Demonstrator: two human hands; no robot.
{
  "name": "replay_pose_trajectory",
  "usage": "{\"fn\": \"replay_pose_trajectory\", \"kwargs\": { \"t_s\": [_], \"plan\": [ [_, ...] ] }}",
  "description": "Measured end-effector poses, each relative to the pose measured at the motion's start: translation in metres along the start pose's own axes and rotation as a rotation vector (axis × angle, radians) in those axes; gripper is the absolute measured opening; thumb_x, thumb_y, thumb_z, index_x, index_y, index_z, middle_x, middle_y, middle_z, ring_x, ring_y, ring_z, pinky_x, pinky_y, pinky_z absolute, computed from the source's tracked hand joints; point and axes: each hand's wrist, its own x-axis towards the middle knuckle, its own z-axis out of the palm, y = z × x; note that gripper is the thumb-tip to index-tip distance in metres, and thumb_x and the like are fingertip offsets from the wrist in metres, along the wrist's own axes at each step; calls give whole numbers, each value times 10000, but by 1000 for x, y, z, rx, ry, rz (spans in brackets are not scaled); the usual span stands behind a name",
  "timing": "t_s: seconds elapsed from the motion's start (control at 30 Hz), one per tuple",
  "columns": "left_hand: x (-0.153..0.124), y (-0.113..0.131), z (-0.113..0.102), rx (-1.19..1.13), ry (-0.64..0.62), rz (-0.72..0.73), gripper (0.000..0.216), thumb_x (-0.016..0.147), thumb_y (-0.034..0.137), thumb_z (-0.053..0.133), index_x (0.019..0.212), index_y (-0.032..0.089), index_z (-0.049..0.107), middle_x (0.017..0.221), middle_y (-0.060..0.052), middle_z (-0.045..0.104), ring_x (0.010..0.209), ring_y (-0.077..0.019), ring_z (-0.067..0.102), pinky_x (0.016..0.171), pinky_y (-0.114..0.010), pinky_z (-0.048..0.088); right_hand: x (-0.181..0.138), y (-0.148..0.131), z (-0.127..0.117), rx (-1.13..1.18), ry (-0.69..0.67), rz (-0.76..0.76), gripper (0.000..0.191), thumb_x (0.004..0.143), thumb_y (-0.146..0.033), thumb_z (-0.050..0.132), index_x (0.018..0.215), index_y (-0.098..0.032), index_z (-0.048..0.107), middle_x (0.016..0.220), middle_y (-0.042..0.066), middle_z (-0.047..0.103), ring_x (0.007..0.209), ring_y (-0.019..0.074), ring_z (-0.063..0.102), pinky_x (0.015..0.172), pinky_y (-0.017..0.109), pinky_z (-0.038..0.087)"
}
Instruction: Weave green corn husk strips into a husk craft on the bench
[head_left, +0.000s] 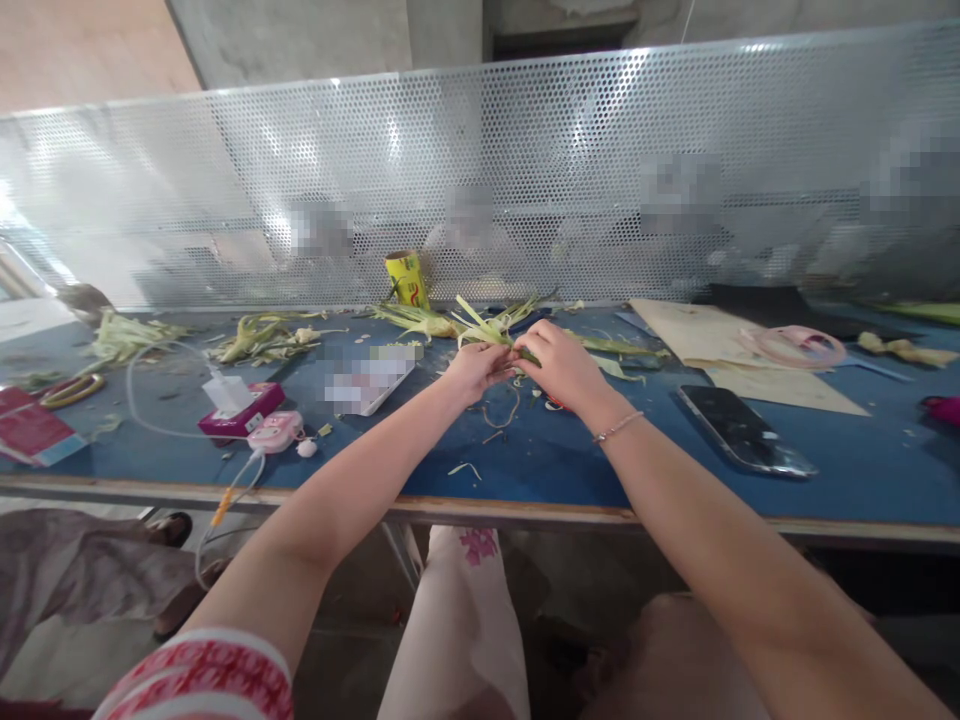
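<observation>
Over the middle of the blue table, my left hand point(478, 370) and my right hand point(556, 362) nearly meet. Between them is a bundle of pale green corn husk strips point(481, 326), its loose ends fanning out to the upper left. The fingers of both hands are pinched closed on it; the exact grip is partly hidden behind the knuckles. More husk point(615, 348) lies just right of my right hand. A thin loop of string point(504, 412) and a small husk scrap point(465, 468) are on the table below my hands.
A perforated metal screen point(525, 150) runs along the back, with a yellow can point(406, 278) before it. Left are husk piles point(262, 338), a phone point(373, 380), a tissue pack point(241, 410) and a cabled pink case point(276, 432). Right are a dark phone point(742, 430) and cardboard point(787, 388).
</observation>
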Motion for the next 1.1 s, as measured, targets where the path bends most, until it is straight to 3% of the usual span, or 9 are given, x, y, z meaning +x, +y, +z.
{"fn": "replay_pose_trajectory", "kwargs": {
  "t_s": [0.2,0.47,0.77,1.1],
  "plan": [
    [0,0,-1,-8,28,-43,194,817,49,525,640,114,573,586,-3,598,526,-42,542,552,-177,441,2,-2,-1,-108,-38,-51,118,890,-215,490,897,-164,596,910,108,572,867,237,546,766,359,442],
    [7,-1,-4,-57,-8,-78,158,793,80,584,641,125,584,568,-9,606,538,-58,561,612,-192,480,3,-6,-5,-229,-101,-74,153,905,-198,466,897,-122,599,919,142,569,859,251,540,746,374,407],
    [4,-1,-3,-56,19,-80,185,805,67,553,633,132,569,555,-6,598,533,-63,559,627,-207,505,1,-1,-3,-198,-99,-110,168,898,-186,437,837,-148,589,876,121,570,824,234,529,752,370,396],
    [1,-2,1,15,-1,-35,179,807,72,554,639,131,538,560,2,562,534,-64,536,662,-250,513,3,-6,-3,-104,-32,-7,129,822,-120,423,777,-184,526,821,103,545,789,232,505,736,362,405]
  ]
}}
